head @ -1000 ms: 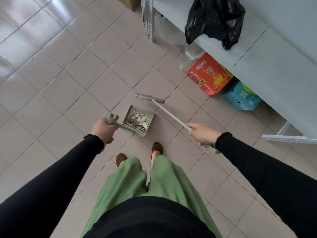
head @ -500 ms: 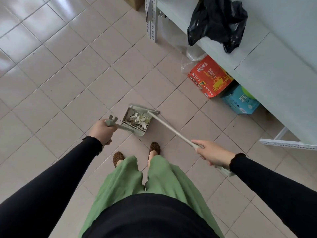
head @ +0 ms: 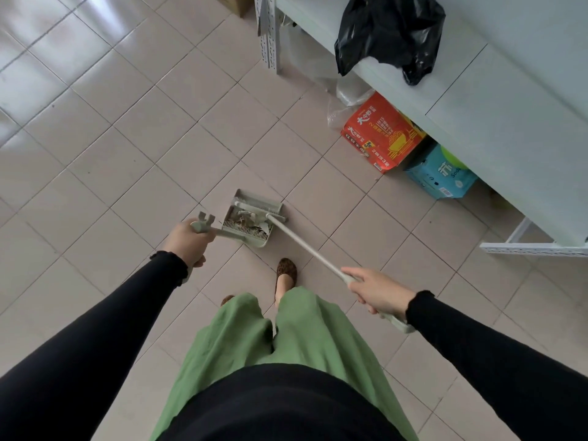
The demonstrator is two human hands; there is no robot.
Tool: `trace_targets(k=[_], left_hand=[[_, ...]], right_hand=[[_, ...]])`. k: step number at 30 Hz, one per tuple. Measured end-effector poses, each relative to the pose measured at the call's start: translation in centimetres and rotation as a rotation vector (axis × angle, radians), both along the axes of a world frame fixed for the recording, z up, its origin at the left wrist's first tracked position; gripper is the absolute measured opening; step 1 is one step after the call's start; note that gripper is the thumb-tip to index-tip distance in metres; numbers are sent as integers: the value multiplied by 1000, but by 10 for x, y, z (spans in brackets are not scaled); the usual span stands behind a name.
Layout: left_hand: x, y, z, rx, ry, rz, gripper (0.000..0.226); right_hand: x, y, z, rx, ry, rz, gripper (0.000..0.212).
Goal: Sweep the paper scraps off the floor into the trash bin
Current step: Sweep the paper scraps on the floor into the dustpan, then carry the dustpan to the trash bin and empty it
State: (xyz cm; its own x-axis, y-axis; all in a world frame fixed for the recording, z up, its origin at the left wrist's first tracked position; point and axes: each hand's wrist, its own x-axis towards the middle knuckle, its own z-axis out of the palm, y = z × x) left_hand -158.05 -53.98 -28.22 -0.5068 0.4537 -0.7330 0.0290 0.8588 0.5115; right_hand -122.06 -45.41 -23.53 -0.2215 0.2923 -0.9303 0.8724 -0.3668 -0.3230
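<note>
Head view is showing that the pale green broom (head: 305,246) is now lying with its head inside the pale green plastic dustpan (head: 251,219), while a second ago the head was standing on the tiles beyond the pan's mouth. The right hand (head: 378,292) is closing around the broom's thin, smooth handle near its end and has moved back, closer to the body. The left hand (head: 191,240) is wrapping tightly around the dustpan's handle, as before. The crumpled white paper scraps (head: 246,218) are lying in the pan, against its comb-like toothed edge. The glossy beige floor tiles (head: 127,128) are reflecting light. Under the grey metal shelf (head: 477,100) a red carton box (head: 381,135) is showing Chinese characters, and a blue pack (head: 440,178) beside it is reading partly "Soda". A wrinkled black plastic bag (head: 388,30) is resting on the shelf.
</note>
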Motion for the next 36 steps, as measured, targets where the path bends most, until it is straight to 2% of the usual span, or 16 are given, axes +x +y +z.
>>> trace_targets(k=[4, 8, 14, 21, 26, 29, 36], left_hand=[[7, -9, 4, 47, -89, -33, 17], [11, -23, 5, 79, -204, -102, 28], [41, -68, 14, 119, -278, -286, 15], [102, -105, 45, 136, -327, -419, 18], [170, -111, 65, 139, -332, -556, 18], [226, -115, 76, 132, -361, -619, 28], [383, -124, 85, 132, -345, -791, 31]], right_hand=[[18, -37, 1, 17, 37, -146, 51], [15, -78, -6, 48, 85, -317, 50], [21, -134, -6, 57, 145, -581, 51], [72, -198, 17, 123, 161, -799, 50], [132, -240, 28, 148, 163, -989, 41], [174, -268, 32, 154, 184, -1121, 36], [315, -332, 35, 168, 197, -1293, 32]])
